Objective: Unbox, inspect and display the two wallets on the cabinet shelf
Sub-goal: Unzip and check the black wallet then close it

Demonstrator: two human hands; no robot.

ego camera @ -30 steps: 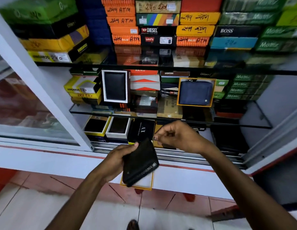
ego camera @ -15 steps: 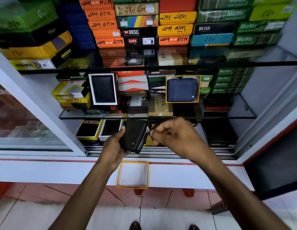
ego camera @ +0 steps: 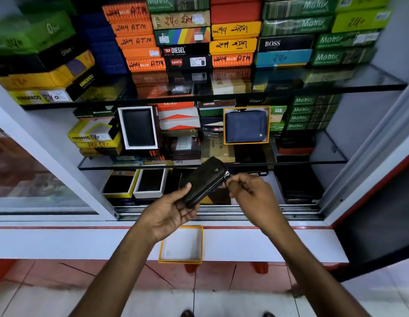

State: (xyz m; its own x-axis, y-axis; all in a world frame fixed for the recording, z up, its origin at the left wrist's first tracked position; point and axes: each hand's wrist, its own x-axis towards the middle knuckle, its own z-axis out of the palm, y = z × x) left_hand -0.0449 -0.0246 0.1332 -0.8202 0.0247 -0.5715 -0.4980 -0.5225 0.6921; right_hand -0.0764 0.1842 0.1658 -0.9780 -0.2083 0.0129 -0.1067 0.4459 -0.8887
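My left hand holds a black zip wallet from below, tilted, in front of the cabinet's lowest shelf. My right hand pinches the zip pull at the wallet's right corner. An empty yellow-rimmed box tray lies on the white ledge under my hands. On the middle glass shelf a blue wallet stands upright in a yellow-rimmed box. To its left a black wallet stands in a white box.
Stacks of coloured wallet boxes fill the top shelf. More open boxes with dark wallets sit on the lowest shelf. The middle glass shelf edge runs just above my hands. A sliding glass door is at the left.
My left hand has lifted the black wallet off the yellow-rimmed tray and turned it flat side up. My right hand has stayed at its zip corner. The tray now lies bare on the ledge.
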